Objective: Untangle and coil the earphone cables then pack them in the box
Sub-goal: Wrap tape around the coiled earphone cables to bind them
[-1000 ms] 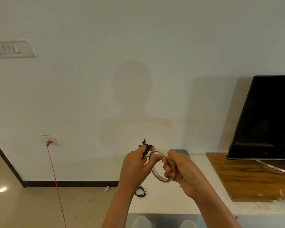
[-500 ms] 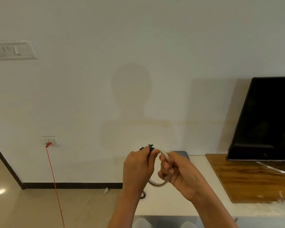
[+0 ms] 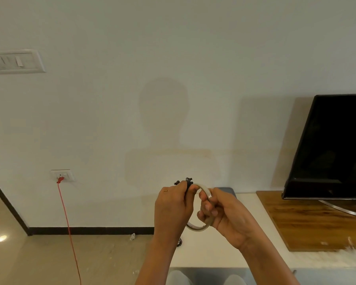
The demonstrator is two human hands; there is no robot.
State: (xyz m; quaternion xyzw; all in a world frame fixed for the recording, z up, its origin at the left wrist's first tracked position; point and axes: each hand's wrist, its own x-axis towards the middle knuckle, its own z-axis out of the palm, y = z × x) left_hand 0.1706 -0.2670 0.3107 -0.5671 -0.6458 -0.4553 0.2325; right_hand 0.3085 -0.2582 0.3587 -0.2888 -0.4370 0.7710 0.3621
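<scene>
Gripping the coiled earphones, the left hand sits just left of the tape roll the right hand holds.

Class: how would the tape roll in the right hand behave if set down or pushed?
The tape roll is a thin ring, so on edge it would probably roll or tip. It looks round under the grip of the right hand, so likely stiff. Its narrow, hollow band suggests it is light.
</scene>
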